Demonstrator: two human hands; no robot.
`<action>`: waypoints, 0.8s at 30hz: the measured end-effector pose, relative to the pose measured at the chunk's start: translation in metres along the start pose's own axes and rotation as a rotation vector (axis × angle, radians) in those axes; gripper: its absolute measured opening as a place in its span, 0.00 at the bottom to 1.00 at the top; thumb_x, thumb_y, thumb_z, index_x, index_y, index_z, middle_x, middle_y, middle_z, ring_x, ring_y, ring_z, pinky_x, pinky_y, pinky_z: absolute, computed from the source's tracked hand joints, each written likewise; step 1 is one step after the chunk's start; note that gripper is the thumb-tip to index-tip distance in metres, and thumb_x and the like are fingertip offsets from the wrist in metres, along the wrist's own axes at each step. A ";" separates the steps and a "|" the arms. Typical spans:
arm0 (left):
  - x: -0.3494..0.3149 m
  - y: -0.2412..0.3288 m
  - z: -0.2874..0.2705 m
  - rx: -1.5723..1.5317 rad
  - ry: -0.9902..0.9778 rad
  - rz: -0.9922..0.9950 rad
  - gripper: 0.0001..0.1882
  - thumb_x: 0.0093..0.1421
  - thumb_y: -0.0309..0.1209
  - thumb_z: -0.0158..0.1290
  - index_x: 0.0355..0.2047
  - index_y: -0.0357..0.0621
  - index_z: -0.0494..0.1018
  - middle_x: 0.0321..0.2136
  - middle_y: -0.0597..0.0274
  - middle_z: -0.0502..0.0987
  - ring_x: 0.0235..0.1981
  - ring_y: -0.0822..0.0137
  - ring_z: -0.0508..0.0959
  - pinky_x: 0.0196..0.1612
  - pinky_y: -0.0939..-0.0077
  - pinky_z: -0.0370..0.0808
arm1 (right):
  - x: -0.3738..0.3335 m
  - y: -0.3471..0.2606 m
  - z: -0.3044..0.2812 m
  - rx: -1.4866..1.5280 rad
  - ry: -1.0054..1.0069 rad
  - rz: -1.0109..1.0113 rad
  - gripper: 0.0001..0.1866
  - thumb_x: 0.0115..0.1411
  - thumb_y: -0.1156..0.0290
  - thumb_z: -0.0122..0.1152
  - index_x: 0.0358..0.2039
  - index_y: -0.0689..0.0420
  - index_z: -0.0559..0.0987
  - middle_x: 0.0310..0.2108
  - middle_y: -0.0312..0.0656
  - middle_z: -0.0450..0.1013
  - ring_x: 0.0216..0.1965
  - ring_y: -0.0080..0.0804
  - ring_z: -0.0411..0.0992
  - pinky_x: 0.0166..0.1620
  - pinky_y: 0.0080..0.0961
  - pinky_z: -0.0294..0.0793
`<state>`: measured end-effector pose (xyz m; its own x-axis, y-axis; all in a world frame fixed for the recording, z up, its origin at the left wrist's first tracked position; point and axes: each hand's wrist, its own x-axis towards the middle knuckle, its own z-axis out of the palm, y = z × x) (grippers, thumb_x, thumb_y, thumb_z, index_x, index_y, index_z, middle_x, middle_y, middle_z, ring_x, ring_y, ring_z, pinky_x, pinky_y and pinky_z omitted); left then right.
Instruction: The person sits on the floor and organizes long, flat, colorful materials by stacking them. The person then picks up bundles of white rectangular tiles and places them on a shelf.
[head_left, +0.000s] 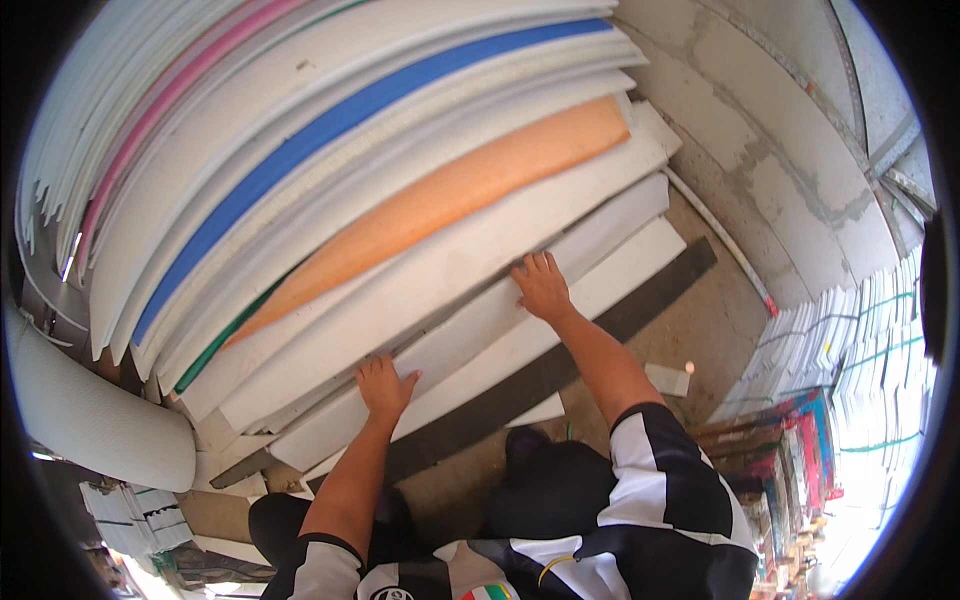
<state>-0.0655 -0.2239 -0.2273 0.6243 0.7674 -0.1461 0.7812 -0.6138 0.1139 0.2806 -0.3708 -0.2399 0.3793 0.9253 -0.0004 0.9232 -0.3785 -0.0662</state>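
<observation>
A long, narrow white board (450, 345) stands on edge in front of a row of leaning sheets. My left hand (385, 390) is on its upper edge, fingers hooked over the top and thumb spread on the near face. Farther right along the same edge, my right hand (543, 287) grips it likewise, fingertips partly hidden behind. Just behind is a wider white sheet (400, 300), then an orange sheet (450, 195) and a blue one (370, 100) among many white ones. On the near side lie another white strip (600, 285) and a dark grey strip (480, 400).
A block wall (760, 140) rises at right, with a white pipe (720, 235) along its foot. Strapped stacks of white sheets (880, 340) stand on the right. A large white roll (110, 410) lies at left. Small offcuts (668, 380) are on the floor near my feet.
</observation>
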 end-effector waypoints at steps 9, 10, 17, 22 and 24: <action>0.001 -0.002 -0.049 -0.043 0.013 0.178 0.30 0.61 0.62 0.52 0.33 0.43 0.77 0.28 0.45 0.81 0.30 0.42 0.81 0.34 0.48 0.77 | -0.030 0.039 -0.070 0.210 0.153 -0.308 0.26 0.45 0.56 0.76 0.41 0.52 0.76 0.36 0.42 0.72 0.46 0.44 0.70 0.54 0.41 0.65; -0.001 0.003 -0.056 -0.095 0.036 0.257 0.31 0.61 0.63 0.52 0.31 0.43 0.77 0.28 0.44 0.81 0.30 0.42 0.81 0.34 0.47 0.76 | -0.040 0.046 -0.082 0.269 0.182 -0.336 0.26 0.42 0.55 0.77 0.39 0.52 0.76 0.35 0.41 0.70 0.44 0.45 0.69 0.52 0.41 0.65; -0.042 0.014 0.013 -0.126 -0.458 0.321 0.36 0.60 0.67 0.50 0.38 0.41 0.79 0.33 0.40 0.82 0.38 0.41 0.82 0.41 0.48 0.77 | -0.099 0.052 -0.018 0.197 -0.331 -0.208 0.36 0.41 0.44 0.77 0.44 0.56 0.77 0.40 0.46 0.78 0.48 0.48 0.75 0.53 0.44 0.70; -0.051 0.006 0.035 -0.200 -0.567 0.157 0.41 0.59 0.69 0.49 0.48 0.41 0.78 0.39 0.38 0.82 0.42 0.41 0.82 0.47 0.51 0.77 | -0.097 0.028 -0.014 0.180 -0.442 -0.196 0.36 0.42 0.41 0.75 0.43 0.55 0.77 0.38 0.48 0.80 0.45 0.51 0.77 0.50 0.47 0.71; -0.057 -0.004 0.042 -0.238 -0.673 0.128 0.41 0.59 0.70 0.49 0.47 0.40 0.78 0.42 0.39 0.81 0.46 0.42 0.81 0.50 0.51 0.76 | -0.099 0.020 -0.015 0.164 -0.507 -0.179 0.37 0.43 0.40 0.74 0.46 0.53 0.78 0.39 0.47 0.80 0.47 0.50 0.77 0.51 0.49 0.71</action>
<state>-0.1048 -0.2730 -0.2611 0.6345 0.3648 -0.6814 0.7289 -0.5757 0.3706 0.2627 -0.4703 -0.2261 0.1029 0.8862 -0.4518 0.9335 -0.2429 -0.2637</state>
